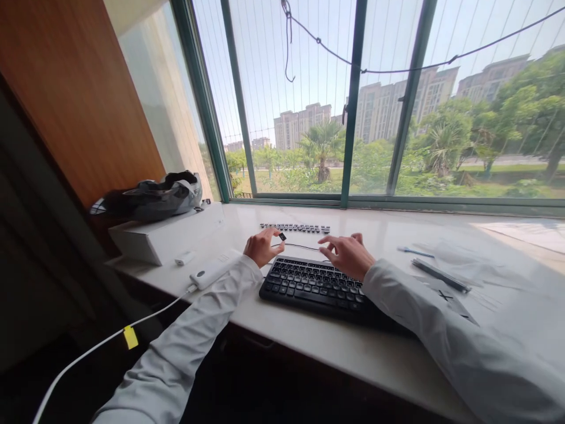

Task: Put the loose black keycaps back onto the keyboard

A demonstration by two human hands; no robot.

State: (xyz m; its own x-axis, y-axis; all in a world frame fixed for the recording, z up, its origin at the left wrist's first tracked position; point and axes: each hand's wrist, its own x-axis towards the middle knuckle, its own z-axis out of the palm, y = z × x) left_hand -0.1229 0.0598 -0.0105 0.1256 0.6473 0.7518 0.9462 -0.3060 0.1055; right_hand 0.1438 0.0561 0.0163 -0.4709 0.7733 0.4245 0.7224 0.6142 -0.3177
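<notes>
So, we're pinching a small black cap (282,237) between the thumb and fingers of our left hand (261,248), just off the keyboard's 11 o'clock corner. Our right hand (351,256) is hovering around the keyboard's 1 o'clock side, thumb and fingers apart, nothing showing in them; we can't tell if it's touching any keys. From those right fingertips the cap is sitting at about 9 o'clock, with a gap between, so the left is obviously the nearer hand. The keyboard (309,288) is running lengthwise from 9 toward 4 o'clock, and the cap is too small for us to read its long axis.

Loose caps (295,228) are lining up at 12 o'clock, past a thin cable (300,245). On the pale counter (273,335) we're seeing a power strip (214,270) at 9 and a dark rod (441,275) at 3. Beyond, we're facing a green-framed window (286,198), trees outside.
</notes>
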